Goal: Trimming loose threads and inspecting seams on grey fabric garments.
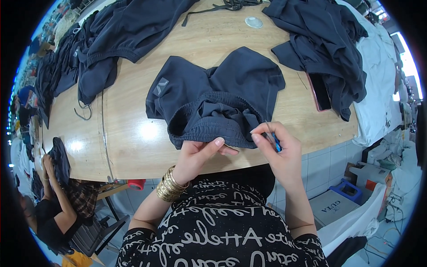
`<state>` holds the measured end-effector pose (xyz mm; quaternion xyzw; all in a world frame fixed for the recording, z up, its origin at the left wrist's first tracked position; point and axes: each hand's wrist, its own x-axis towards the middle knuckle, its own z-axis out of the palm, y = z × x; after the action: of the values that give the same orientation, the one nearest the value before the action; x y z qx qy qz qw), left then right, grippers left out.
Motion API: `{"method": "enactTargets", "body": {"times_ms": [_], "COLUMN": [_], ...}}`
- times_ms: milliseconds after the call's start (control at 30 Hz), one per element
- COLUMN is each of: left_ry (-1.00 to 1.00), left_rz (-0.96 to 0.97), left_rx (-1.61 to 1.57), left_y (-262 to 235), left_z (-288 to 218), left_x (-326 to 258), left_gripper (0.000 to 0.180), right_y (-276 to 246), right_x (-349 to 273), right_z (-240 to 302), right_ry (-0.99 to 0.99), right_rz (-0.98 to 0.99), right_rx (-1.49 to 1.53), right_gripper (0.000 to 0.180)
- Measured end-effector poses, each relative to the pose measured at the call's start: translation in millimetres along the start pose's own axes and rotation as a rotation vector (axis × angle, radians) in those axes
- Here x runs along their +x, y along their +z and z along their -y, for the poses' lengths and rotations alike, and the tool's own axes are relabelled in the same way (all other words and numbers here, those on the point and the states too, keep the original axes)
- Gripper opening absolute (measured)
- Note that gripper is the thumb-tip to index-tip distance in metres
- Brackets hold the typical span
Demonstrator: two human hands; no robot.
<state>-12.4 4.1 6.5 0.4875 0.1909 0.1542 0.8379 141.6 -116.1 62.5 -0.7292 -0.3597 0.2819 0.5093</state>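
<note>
And there, right at the near edge of the wooden table (213,33), lay the dark shorts (218,83), gathered waistband toward the wearer of the gold bracelets (171,187)! The left hand (198,153) sat under that band, thumb against its edge. Over on the other side, the right hand (284,151) gripped a small blue tool (276,143), fingertips right at the band's right end. Beyond, dark clothes heaped up left (133,26) and right (322,49), with a phone (318,91) by the right heap. A round disc (254,22) lay near some dark cords (231,5). Off to the left, a co-worker (58,213) handled dark cloth (61,155) too!
</note>
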Motion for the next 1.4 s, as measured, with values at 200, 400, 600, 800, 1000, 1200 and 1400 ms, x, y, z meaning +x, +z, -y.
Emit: {"method": "enactTargets", "body": {"times_ms": [200, 400, 600, 800, 1000, 1200, 1400], "left_ry": [0.016, 0.116, 0.079, -0.015, -0.009, -0.004, -0.056], "left_rz": [0.023, 0.035, 0.012, -0.004, 0.001, -0.046, -0.04], "left_rx": [-0.002, 0.2, 0.297, 0.19, 0.114, 0.121, 0.16], "left_y": [2.2, 2.7, 3.6, -4.7, -1.0, -11.2, -13.4], "left_z": [-3.7, -4.6, -12.4, -0.3, -4.5, 5.2, 5.5], "left_x": [0.8, -1.6, -3.2, -3.7, -2.2, -6.2, -8.3], "left_gripper": [0.025, 0.022, 0.018, 0.021, 0.021, 0.022, 0.024], "right_y": [7.1, 8.1, 12.0, 4.9, 9.4, 8.0, 12.7], "right_x": [-1.3, 5.0, 6.2, 7.7, 5.0, 7.1, 6.2], "right_z": [4.1, 3.5, -3.1, -3.5, -5.2, -2.6, -10.3], "right_ry": [-0.065, -0.144, -0.111, 0.029, -0.016, 0.02, -0.025], "right_rz": [0.125, 0.204, 0.25, 0.19, 0.237, 0.183, 0.247], "right_rx": [-0.034, -0.225, -0.214, 0.001, -0.019, -0.064, -0.085], "right_gripper": [0.011, 0.017, 0.017, 0.014, 0.015, 0.016, 0.016]}}
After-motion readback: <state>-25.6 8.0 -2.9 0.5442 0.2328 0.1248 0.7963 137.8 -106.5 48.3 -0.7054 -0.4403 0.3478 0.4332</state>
